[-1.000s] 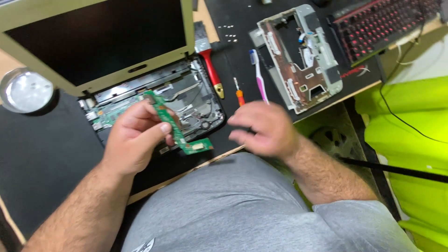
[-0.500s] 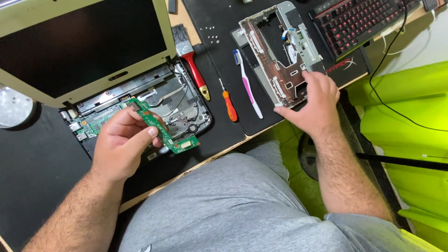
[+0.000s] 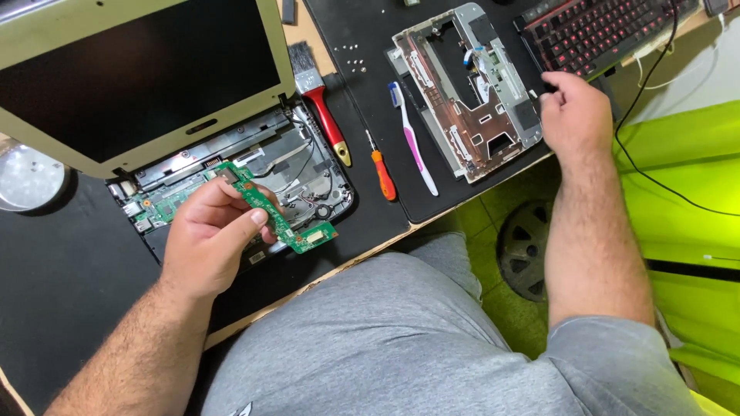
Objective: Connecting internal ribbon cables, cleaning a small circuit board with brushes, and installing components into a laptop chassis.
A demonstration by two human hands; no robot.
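One narrow green circuit board (image 3: 274, 216), pinched in left hand (image 3: 206, 240), lifted over opened laptop base (image 3: 308, 166). Right hand (image 3: 574, 115) loosely curled, empty, by grey palmrest shell (image 3: 470, 85). Removal step; board wants setting down flat.

Desk (image 3: 432, 219): wooden edge, running from 7 to 2 o'clock.
Mat (image 3: 62, 293): black, covering the desk top.
Floor (image 3: 482, 223): green tiles, at 4 o'clock.
Furniture (image 3: 694, 169): lime-green, at 3 o'clock.
Light: even, bright.

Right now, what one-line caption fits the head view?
Left hand holds a green circuit board over an opened laptop; right hand rests beside a removed cover.
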